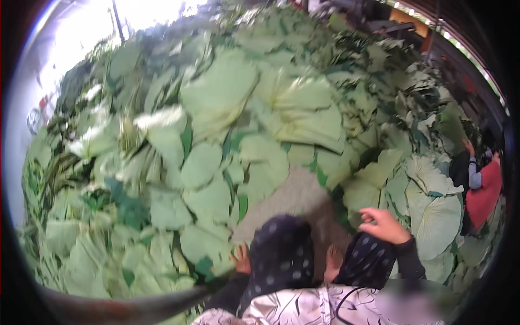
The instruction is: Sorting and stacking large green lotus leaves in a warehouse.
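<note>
Large, flat, pale green leaves with radiating veins lie all around me; one leaf (pixel 203 241) is close to my left hand. My left hand (pixel 241 260) is low beside my left knee, fingers spread at the edge of the leaves; its lower part is hidden by my leg. Over my right knee is my right hand (pixel 385 225), fingers loosely bent and apart, with nothing visible in them. Just beyond it are a yellowish-green leaf (pixel 368 189) and, farther right, a big round leaf (pixel 436 222).
A patch of grey floor (pixel 287 197) shows in front of my knees, with a bare foot (pixel 333 262) between them. Leaves are heaped high ahead and to both sides. At the far right another person in red (pixel 483 189) works among leaves. A curved brownish edge (pixel 124 309) runs behind at lower left.
</note>
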### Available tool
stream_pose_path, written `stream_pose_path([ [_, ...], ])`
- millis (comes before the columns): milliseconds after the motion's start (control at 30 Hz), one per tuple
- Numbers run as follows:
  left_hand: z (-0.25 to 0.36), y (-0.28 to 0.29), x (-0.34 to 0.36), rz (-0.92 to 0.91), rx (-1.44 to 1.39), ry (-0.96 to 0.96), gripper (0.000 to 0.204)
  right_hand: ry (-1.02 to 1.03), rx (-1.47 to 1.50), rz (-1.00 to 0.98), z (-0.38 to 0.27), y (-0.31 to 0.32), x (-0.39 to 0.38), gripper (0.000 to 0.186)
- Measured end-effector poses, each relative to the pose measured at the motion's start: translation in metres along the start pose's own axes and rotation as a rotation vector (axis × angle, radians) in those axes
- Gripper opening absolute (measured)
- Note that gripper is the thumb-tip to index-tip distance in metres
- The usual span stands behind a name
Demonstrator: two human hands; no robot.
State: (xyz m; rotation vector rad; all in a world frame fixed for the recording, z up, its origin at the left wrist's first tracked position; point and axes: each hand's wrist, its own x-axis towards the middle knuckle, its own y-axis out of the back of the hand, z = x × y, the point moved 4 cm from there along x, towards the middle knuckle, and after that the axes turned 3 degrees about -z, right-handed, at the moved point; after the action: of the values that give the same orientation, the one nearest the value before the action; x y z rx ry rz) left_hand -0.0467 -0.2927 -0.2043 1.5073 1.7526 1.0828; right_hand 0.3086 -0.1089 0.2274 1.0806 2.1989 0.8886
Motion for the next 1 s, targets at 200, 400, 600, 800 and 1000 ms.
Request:
stream_pose_path([
  [200, -0.022, 0.066, 0.111, -0.428, -0.660, -0.130, 0.052, -0.042, -0.318, 0.010, 0.018, -0.005, 0.022, 0.041],
  [400, -0.061, 0.028, 0.072, -0.572, -0.615, -0.377, 0.039, 0.055, -0.364, -0.054, 0.021, -0.031, 0.068, 0.040],
  [600, -0.079, 0.051, 0.045, -0.731, -0.422, -0.328, 0.035, 0.099, -0.348, -0.046, 0.021, -0.029, 0.064, 0.038],
  [800, -0.151, 0.113, 0.079, -0.508, -0.593, 0.282, 0.025, 0.110, -0.342, 0.023, 0.030, -0.018, 0.032, 0.035],
  [1000, -0.190, 0.151, 0.185, 0.095, -0.992, 0.753, 0.024, 0.100, -0.360, 0.068, 0.033, -0.009, 0.015, 0.031],
])
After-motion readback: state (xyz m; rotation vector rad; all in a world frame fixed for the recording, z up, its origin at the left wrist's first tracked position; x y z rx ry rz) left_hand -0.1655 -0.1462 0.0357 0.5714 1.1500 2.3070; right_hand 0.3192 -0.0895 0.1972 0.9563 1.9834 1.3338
